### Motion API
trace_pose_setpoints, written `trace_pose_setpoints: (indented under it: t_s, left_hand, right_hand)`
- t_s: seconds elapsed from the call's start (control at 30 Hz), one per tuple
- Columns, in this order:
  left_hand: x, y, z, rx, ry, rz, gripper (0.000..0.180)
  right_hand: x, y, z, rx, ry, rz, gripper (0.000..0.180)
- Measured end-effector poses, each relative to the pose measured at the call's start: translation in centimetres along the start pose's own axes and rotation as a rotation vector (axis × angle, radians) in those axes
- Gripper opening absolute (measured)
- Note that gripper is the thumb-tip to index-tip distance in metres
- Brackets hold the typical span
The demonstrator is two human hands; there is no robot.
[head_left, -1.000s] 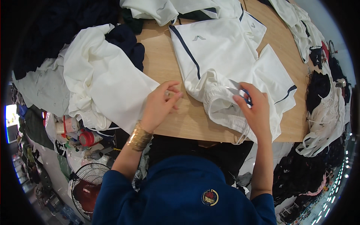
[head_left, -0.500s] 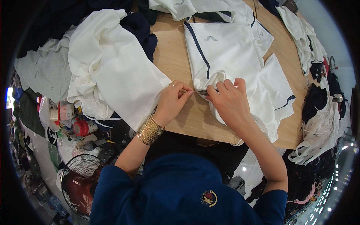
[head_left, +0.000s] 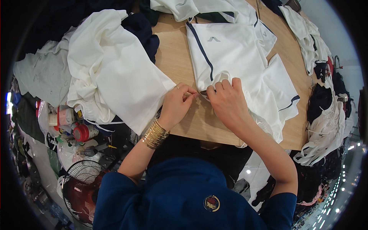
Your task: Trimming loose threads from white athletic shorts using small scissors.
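My left hand (head_left: 177,106) is closed in a pinch at the lower right corner of a plain white garment (head_left: 119,73). What its fingertips hold is too small to make out. Gold bangles circle that wrist. Close to those fingertips, my right hand (head_left: 229,105) is shut on small dark thread snips (head_left: 203,92), mostly hidden by the fingers, with the tip pointing left. Beneath and beyond the right hand lies a white garment with navy piping (head_left: 230,48), a bunched fold rising just above the knuckles.
Both garments lie on a wooden table (head_left: 174,46). Dark clothing (head_left: 142,34) sits beyond the plain one. More white garments (head_left: 306,36) hang over the right edge. A red-lidded container (head_left: 82,132) and a fan (head_left: 82,188) stand at the lower left.
My right hand has shifted slightly left and up, bringing the snips' tip nearer the left fingertips; less of the snips shows. The left hand keeps its pinch.
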State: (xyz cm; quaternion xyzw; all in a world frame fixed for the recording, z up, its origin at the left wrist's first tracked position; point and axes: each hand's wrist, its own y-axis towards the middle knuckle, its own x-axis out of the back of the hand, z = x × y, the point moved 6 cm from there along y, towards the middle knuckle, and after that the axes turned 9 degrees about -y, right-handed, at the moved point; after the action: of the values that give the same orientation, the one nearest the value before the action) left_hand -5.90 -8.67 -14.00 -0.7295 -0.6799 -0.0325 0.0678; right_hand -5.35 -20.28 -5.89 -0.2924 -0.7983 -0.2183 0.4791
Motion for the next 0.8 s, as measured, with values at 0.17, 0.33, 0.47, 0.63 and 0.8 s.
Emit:
trace_pose_setpoints:
  t_s: [0.17,0.33,0.47,0.63,0.8]
  left_hand:
    - [-0.2,0.0,-0.8,-0.045,0.004,0.036,0.012]
    - [2.5,-2.7,-1.2,0.395,0.133,0.73,0.021]
    - [5.5,-2.3,-2.6,0.215,0.352,0.574,0.019]
    - [-1.6,-0.2,-9.0,-0.088,-0.023,0.461,0.015]
    - [-9.8,0.7,-12.8,-0.743,0.52,0.297,0.028]
  right_hand:
    - [0.5,-0.8,-0.6,-0.062,0.096,-0.009,0.005]
    - [2.5,-6.3,-5.0,-0.398,0.398,-0.041,0.021]
    - [0.7,-17.2,-12.9,-1.033,0.733,-0.104,0.037]
    - [-4.4,-23.0,-11.9,-1.166,0.671,0.067,0.026]
    - [-3.7,-22.1,-8.0,-1.0,0.683,0.16,0.017]
